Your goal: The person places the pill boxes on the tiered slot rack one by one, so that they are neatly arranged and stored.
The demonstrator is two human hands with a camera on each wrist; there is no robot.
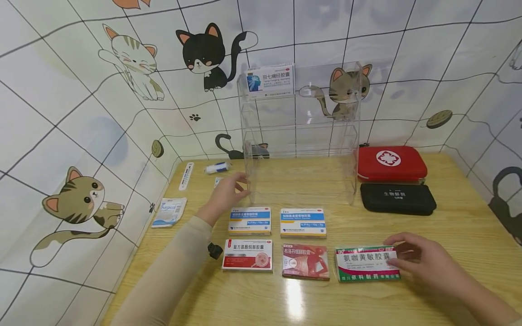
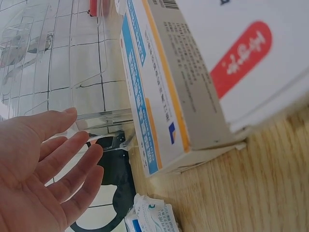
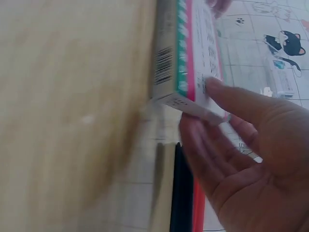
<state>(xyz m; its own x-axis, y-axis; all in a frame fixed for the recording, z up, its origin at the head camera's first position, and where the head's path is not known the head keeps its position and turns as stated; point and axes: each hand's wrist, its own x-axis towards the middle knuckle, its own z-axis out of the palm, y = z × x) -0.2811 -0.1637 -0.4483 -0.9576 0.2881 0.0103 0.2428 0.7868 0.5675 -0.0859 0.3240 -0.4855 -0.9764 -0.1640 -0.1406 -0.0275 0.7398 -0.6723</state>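
My right hand point(image 1: 432, 265) holds the right end of a white, green and magenta capsule box point(image 1: 360, 270), thumb on its printed face and fingers at its end and far side. In the right wrist view, the same box point(image 3: 203, 53) stands out beyond the thumb. My left hand point(image 1: 224, 195) is beside the left side of a clear acrylic display rack point(image 1: 299, 136), fingers loosely bent with nothing in them; contact with the rack cannot be told. Just in front of it lies a blue-and-white capsule box point(image 1: 249, 222). A white box point(image 1: 270, 81) stands on the rack's top tier.
Another blue-and-white box point(image 1: 303, 222), a red-and-white box point(image 1: 247, 255) and a reddish box point(image 1: 305, 261) lie nearby. A red first-aid case point(image 1: 391, 164) and black case point(image 1: 397, 198) sit right of the rack. At left are a surgical packet point(image 1: 169, 212) and a small tube point(image 1: 218, 168).
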